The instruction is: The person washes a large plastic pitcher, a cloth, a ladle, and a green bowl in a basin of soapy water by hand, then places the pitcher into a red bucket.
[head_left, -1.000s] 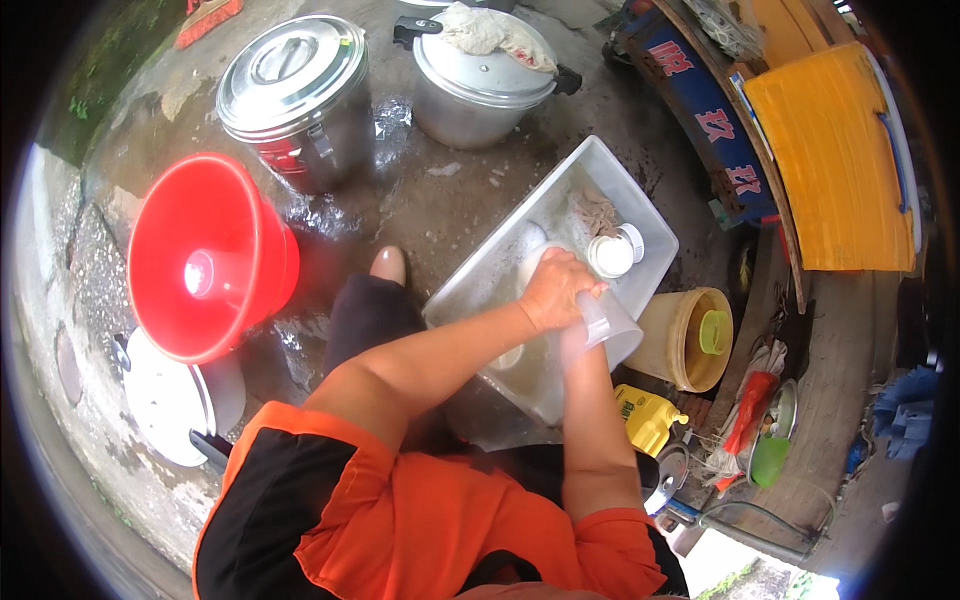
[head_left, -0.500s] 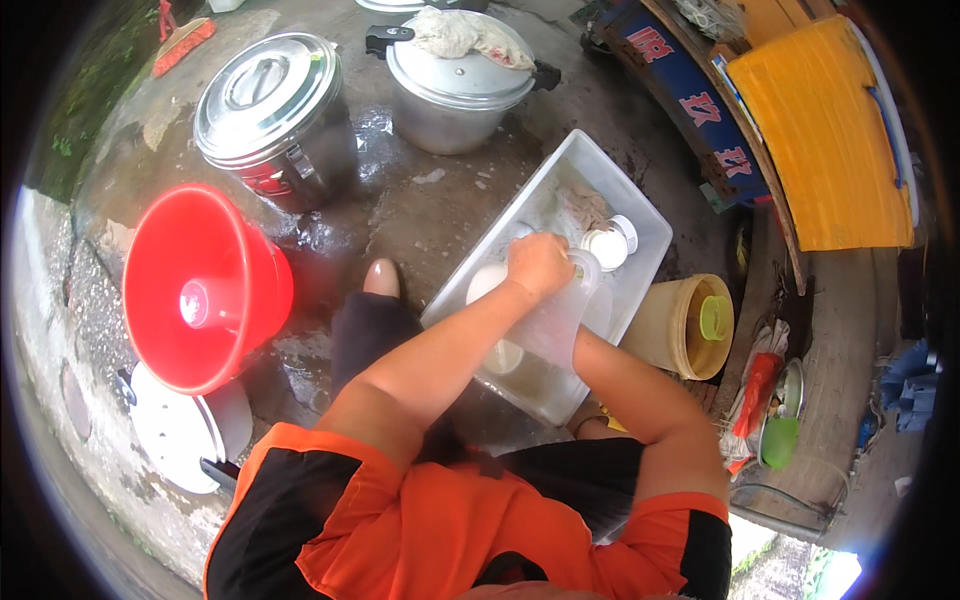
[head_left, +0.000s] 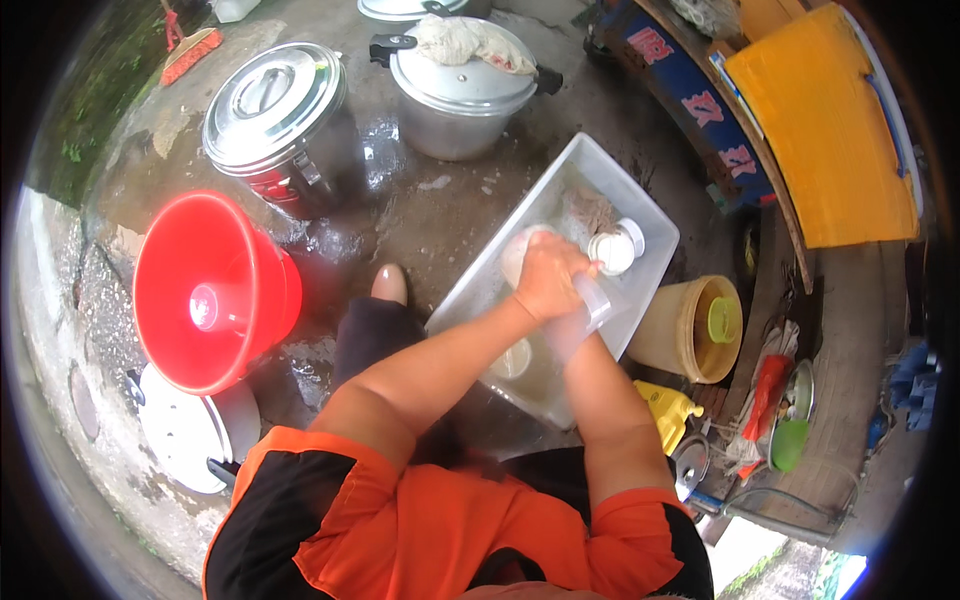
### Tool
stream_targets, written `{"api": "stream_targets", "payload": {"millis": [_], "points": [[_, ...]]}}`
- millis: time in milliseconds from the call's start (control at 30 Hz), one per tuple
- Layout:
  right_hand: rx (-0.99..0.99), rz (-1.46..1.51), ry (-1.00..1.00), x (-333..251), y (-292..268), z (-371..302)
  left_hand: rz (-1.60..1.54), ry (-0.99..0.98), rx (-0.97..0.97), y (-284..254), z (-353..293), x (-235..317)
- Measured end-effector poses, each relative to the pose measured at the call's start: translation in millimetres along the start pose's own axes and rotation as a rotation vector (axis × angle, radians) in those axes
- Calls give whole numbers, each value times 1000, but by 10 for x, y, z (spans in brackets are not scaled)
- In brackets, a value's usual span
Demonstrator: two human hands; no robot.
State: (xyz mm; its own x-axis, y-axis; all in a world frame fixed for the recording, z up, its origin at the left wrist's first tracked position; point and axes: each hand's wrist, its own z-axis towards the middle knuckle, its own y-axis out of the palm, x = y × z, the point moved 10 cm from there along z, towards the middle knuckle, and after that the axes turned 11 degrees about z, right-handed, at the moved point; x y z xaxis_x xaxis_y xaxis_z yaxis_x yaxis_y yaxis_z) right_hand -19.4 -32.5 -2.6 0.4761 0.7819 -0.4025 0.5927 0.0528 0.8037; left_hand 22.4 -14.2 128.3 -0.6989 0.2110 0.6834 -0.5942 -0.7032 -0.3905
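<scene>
A translucent plastic container [head_left: 592, 300] tilts over the grey-white rectangular tub [head_left: 655, 240] in front of me. My left hand [head_left: 550, 278] is closed at its upper edge, fingers curled and partly hidden. My right arm reaches up to the container's lower side; the right hand is hidden or blurred behind its plastic, so its fingers cannot be made out. Just beyond my left hand sits a whitish rounded vessel [head_left: 515, 252]. White round jars [head_left: 612, 252] and a brownish cloth-like clump [head_left: 588, 212] lie in the tub's far part. Under my forearms a pale round piece [head_left: 513, 360] shows.
Left stand a red basin [head_left: 150, 285], a lidded steel pot [head_left: 265, 110] and a white lid [head_left: 180, 430]. A pressure cooker [head_left: 455, 115] with cloth on top is beyond. To the right are a beige bucket [head_left: 665, 320], a yellow jug [head_left: 665, 412] and a yellow box [head_left: 830, 130].
The translucent container has turned and tilted between my hands. My left hand has shifted slightly right and nearer, and my right forearm has drawn inward, uncovering the yellow jug.
</scene>
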Motion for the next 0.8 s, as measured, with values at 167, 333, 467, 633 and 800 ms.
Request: {"api": "stream_targets", "payload": {"millis": [167, 333, 467, 633, 800], "points": [[85, -138, 105, 59, -94, -60, 165, -168, -11, 79, 23, -450], [143, -308, 56, -103, -81, -156, 90, -449, -53, 177, -64, -754], [166, -271, -67, -352, -104, -268, 135, -241, -36, 144, -61, -467], [192, 132, -248, -837, -411, -446, -4, -109, -227, 348, -305, -252], [162, -86, -217, -1016, -678, -363, -148, 92, -742, 619, -716, 121]]}}
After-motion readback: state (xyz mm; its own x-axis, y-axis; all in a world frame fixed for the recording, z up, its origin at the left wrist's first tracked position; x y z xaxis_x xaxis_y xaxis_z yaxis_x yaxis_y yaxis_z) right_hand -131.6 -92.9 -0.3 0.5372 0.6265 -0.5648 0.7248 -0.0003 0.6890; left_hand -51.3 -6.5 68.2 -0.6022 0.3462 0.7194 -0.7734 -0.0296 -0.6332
